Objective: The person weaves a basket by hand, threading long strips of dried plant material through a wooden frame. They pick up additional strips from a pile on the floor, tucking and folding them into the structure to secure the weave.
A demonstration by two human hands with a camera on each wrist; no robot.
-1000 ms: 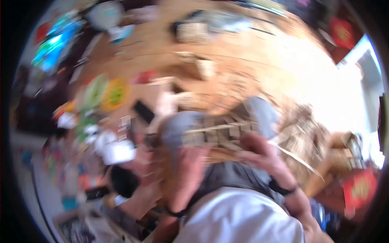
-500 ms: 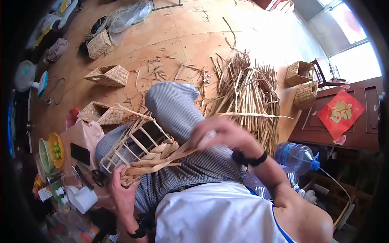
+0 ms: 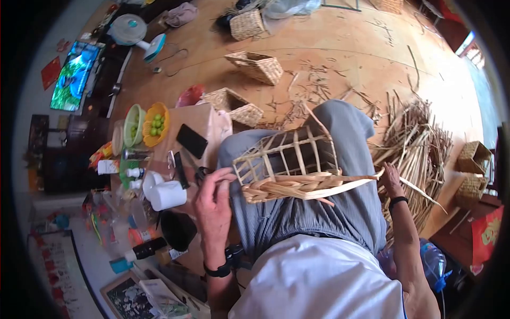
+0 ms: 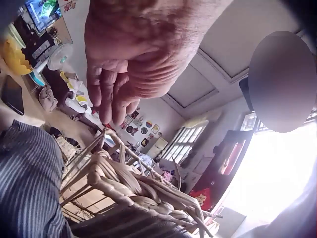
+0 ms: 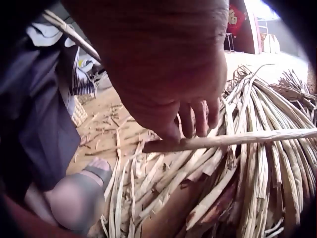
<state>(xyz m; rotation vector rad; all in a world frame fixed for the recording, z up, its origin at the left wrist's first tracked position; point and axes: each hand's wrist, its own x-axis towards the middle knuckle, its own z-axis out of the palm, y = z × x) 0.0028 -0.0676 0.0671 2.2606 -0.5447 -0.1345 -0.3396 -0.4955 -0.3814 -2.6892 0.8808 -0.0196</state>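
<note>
A partly woven basket frame (image 3: 287, 154) lies across the lap in the head view, with a thick braided edge (image 3: 287, 186) along its near side. My left hand (image 3: 214, 204) is at its left corner, fingertips by the corner strips. In the left wrist view that hand (image 4: 136, 54) hangs with relaxed fingers just above the woven corner (image 4: 111, 171). Out to the right, my right hand (image 3: 392, 183) is beside the stalk bundle. The right wrist view shows this hand (image 5: 168, 74) with its fingertips down at the end of a pale stalk (image 5: 237, 139); whether they pinch it is unclear.
A dried stalk bundle (image 3: 419, 143) lies right of the knee. Woven baskets (image 3: 255, 66) and scraps (image 3: 313, 80) are on the floor. At left, a table holds a phone (image 3: 192, 141), a white cup (image 3: 168, 195) and a yellow bowl (image 3: 155, 125).
My right hand has moved from the long strips at the braid out to the loose stalk. My left hand has loosened from the basket corner. The head view has swung left.
</note>
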